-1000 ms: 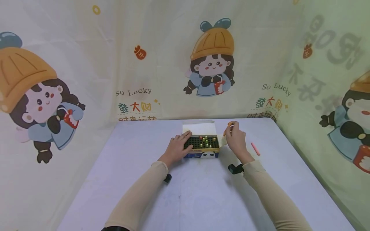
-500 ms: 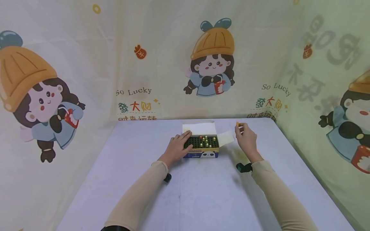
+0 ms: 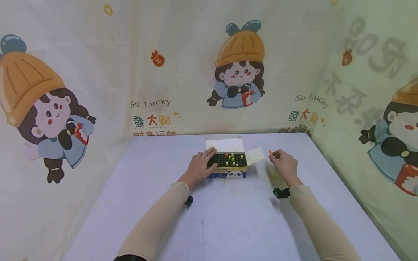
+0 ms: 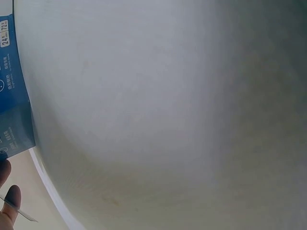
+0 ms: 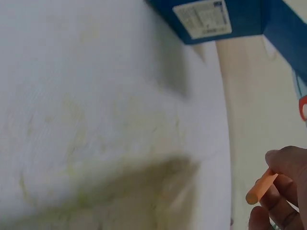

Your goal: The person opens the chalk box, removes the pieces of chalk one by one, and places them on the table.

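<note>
A blue and yellow box (image 3: pixel 229 173) with a panda on its front stands near the far side of the table. Its black tray (image 3: pixel 218 160) has rows of holes, and several yellow-green chalks (image 3: pixel 229 157) and a red one (image 3: pixel 226 155) stand in some. My left hand (image 3: pixel 198 165) rests across the box's left end, fingers stretched toward the back and thumb near the front edge. To the right of the box, above the table, my right hand (image 3: pixel 285 165) pinches an orange chalk (image 5: pixel 261 188) between thumb and fingers, one end poking out.
The box's white lid (image 3: pixel 224 145) stands up at the back, and a white side flap (image 3: pixel 254 156) sticks out to the right. Yellow-green smudges (image 5: pixel 72 110) mark the white table (image 3: pixel 202 217). A printed cloth (image 3: pixel 189 72) hangs behind it.
My right hand has moved right, away from the box, and lowered slightly, carrying the orange chalk. It now hides the pink stick seen earlier on the table. The left hand stays on the box.
</note>
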